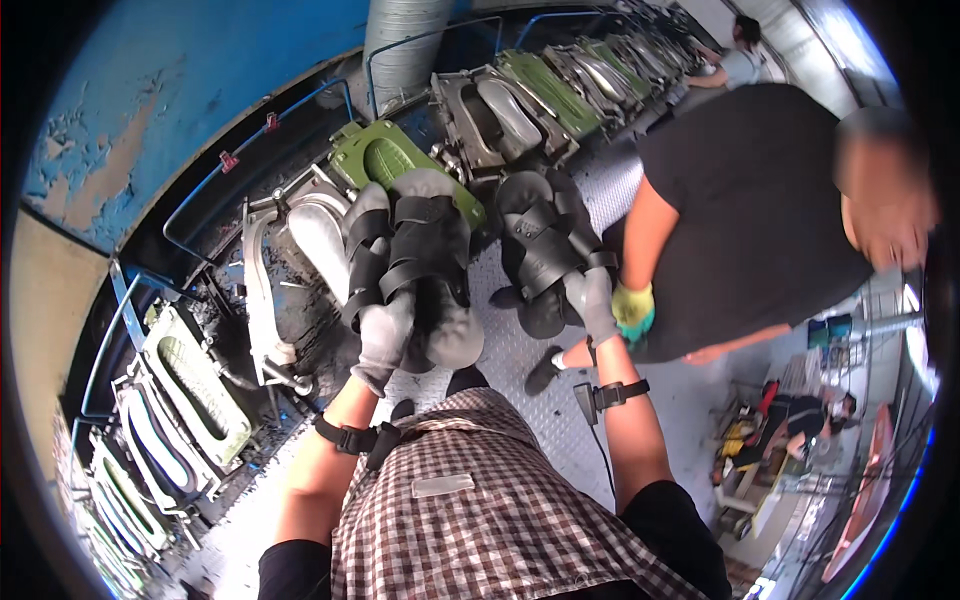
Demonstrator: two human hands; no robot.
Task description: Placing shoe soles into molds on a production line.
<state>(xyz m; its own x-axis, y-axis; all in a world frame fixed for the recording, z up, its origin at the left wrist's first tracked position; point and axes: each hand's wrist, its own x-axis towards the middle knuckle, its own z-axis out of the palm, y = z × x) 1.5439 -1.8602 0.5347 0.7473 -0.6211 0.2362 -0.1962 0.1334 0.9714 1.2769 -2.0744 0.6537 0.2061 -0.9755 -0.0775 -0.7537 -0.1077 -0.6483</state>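
Note:
My left hand (385,337), in a grey glove, is closed round black strapped sandals (430,235), at least two side by side. They are held up in front of the machine line, overlapping a green mould plate (372,152). My right hand (592,302), gloved in grey too, grips another bunch of black sandals (535,225) just to the right. Wide crossed straps and pale grey footbeds show on both bunches. The fingers are partly hidden behind the sandals. Left of them lies an opened mould with a silver, sole-shaped core (318,240).
Sole moulds (195,375) line the curved machine, with blue bar handles (190,245) along it. A co-worker in a black shirt (750,220) stands close on my right, a yellow-green glove (632,308) near my right hand. Other people work farther off. The floor is metal tread plate (550,430).

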